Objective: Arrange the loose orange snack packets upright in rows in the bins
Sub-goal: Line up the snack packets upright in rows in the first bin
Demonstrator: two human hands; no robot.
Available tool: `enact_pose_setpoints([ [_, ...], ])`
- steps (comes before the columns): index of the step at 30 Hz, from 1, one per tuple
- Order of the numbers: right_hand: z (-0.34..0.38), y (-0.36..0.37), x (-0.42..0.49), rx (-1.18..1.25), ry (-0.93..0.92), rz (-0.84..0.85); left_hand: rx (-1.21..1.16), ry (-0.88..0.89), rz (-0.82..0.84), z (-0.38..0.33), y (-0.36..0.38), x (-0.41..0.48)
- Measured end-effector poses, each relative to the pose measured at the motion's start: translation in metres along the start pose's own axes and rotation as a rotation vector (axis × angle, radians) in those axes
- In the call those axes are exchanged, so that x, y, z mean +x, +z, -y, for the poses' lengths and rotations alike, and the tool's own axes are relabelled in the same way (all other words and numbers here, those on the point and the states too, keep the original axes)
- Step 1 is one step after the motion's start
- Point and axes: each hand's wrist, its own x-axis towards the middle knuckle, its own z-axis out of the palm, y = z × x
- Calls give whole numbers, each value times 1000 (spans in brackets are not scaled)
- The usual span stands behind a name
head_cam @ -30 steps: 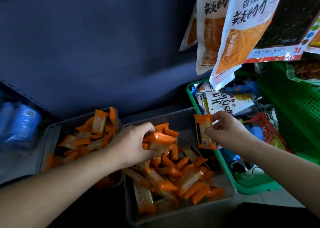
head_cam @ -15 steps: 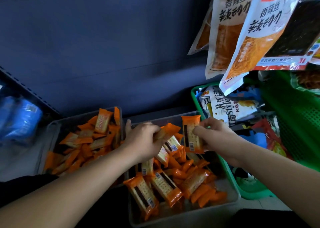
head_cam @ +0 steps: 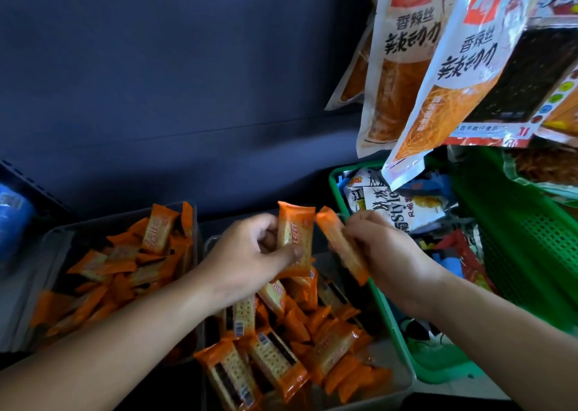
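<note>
My left hand [head_cam: 247, 254] pinches an upright packet [head_cam: 295, 232] between thumb and curled fingers. Just right of it, my right hand [head_cam: 384, 254] grips a tilted packet [head_cam: 334, 238], the two tops nearly touching. Below both grips, loose packets [head_cam: 281, 348] lie heaped in the bin [head_cam: 403, 376]. Half a second ago the left hand was lower, at the heap, and the right hand's packet stood upright.
</note>
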Motion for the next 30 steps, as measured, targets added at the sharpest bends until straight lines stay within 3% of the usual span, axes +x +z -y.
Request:
enact_pose_setpoints([
  [7, -7, -17, 4, -63, -85, -102, -122, -35, -71, -11, 0, 4],
  [14, -1, -18, 3, 91, -14, 2, -188, -49, 16, -20, 12, 1],
  [17, -2, -14, -1, 35, -13, 74, -144, 10, 28, -19, 24, -2],
  [21, -3, -18, 2, -178, -101, -15, 79, 131, 150, -8, 28, 9],
  [25, 1, -45, 18, -320, -117, -129, 647, 50, 22, 33, 8, 45],
  [30, -10, -54, 25, -394, -123, -162, 809, -36, 212, 51, 22, 59],
])
